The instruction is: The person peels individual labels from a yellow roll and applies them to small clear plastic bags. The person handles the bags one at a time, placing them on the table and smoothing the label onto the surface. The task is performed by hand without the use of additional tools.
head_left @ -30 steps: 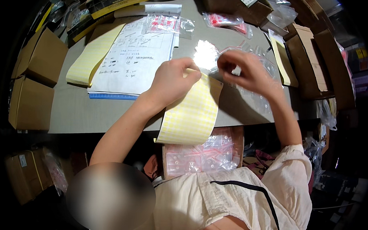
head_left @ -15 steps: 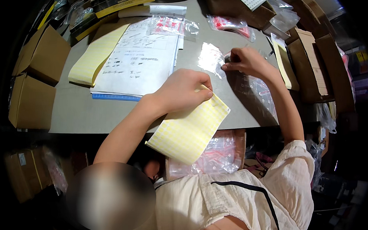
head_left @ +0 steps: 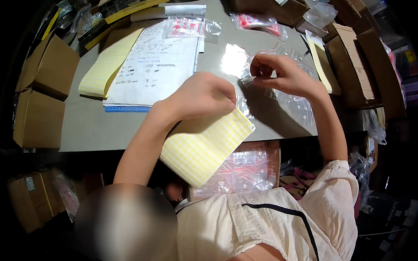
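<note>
My left hand (head_left: 198, 95) pinches the upper edge of a sheet of small yellow stickers (head_left: 204, 146); the sheet hangs tilted past the table's near edge. My right hand (head_left: 284, 75) is raised a little over the table, fingers curled in toward the thumb. Whatever its fingertips hold, if anything, is too small to make out. Below and around that hand, small clear plastic bags (head_left: 298, 106) with little round white marks lie spread on the grey table (head_left: 94, 131). One spot beside the fingers glares white.
In front of me, below the table edge, a carton holds many clear bags with red strips (head_left: 249, 171). Handwritten papers (head_left: 151, 78) and a yellow sticker sheet (head_left: 98, 76) lie left. Cardboard boxes stand at left (head_left: 50, 65) and right (head_left: 354, 62); red-printed bags (head_left: 256, 21) lie behind.
My right hand has lifted slightly away from the shiny bag, its fingers curling more. The left hand and sticker sheet have shifted slightly left. The whole view has moved a little.
</note>
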Action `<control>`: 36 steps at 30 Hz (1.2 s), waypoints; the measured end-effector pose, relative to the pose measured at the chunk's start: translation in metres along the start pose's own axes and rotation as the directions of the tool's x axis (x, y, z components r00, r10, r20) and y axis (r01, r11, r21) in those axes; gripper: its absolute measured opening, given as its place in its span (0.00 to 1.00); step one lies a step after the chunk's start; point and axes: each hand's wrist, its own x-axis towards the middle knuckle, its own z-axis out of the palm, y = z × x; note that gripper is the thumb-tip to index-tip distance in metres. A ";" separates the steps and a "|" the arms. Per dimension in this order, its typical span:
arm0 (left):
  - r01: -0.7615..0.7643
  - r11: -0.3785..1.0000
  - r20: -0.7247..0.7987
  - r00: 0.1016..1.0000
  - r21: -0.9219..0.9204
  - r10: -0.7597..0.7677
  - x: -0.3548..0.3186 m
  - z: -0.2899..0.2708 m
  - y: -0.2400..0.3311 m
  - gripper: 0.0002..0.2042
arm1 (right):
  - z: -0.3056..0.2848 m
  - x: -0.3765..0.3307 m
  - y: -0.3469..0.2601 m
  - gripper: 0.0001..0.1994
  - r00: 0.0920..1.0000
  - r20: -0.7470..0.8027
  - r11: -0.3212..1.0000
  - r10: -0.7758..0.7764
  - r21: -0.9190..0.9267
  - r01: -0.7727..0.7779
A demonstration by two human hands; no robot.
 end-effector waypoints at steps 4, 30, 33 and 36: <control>-0.079 0.997 -0.015 0.997 0.017 0.079 0.000 0.002 -0.004 0.09 | -0.009 0.016 0.010 0.13 0.995 0.093 0.999 -0.033 0.044 0.029; -0.071 0.997 -0.083 0.994 0.034 0.073 -0.001 0.000 -0.004 0.09 | 0.038 -0.054 0.014 0.13 0.931 -0.325 0.898 -0.165 -0.440 0.006; -0.060 0.998 0.053 0.997 0.022 0.059 0.000 -0.003 -0.001 0.09 | 0.058 -0.056 -0.002 0.14 0.927 -0.318 0.903 -0.198 -0.427 0.046; -0.029 1.000 0.095 0.995 -0.008 0.029 -0.001 -0.004 -0.002 0.09 | 0.065 -0.051 -0.017 0.14 0.949 -0.289 0.956 -0.126 -0.290 0.039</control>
